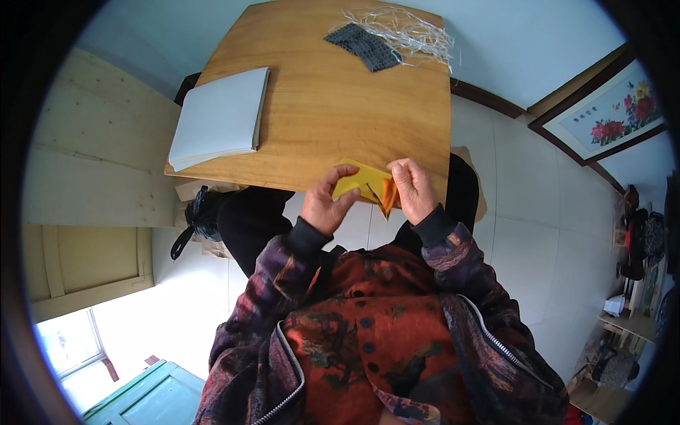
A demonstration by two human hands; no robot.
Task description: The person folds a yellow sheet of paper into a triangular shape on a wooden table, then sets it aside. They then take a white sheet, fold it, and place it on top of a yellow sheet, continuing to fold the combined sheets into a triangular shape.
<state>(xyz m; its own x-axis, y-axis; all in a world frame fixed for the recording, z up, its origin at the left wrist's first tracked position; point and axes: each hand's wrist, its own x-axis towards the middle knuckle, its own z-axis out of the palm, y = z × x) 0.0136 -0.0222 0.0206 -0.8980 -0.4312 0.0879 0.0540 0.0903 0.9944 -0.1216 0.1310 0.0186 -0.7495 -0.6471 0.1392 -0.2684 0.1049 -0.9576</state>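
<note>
1. Yellow paper [365, 174] is held near the middle of the view, slightly toward 1 o'clock, just over the near edge of the desk [333, 106].
2. The left end of the paper is clamped by the left hand [326, 200], its forefinger laid near the upper edge and its thumb set lower down.
3. The right end is clamped by the right hand [414, 190], with thumb and fingers brought together.
4. An orange piece [389, 190] is seen beside the right hand, pointed at its lower end; whether it is joined to the paper cannot be told.
5. At 10 o'clock, a white stack [219, 117] is laid flat along the left side of the desk.
6. At 12 o'clock, toward the far edge, a dark grey cloth [363, 48] is placed, touched on its right by a tangle of pale strands [418, 34] lying toward 1 o'clock.
7. At 9 o'clock, a black bag [203, 212] is seen below desk level.
8. At 2 o'clock, a framed flower picture [602, 117] is seen by the wall.
9. At 4 o'clock, a shelf [630, 324] is filled with assorted items.
</note>
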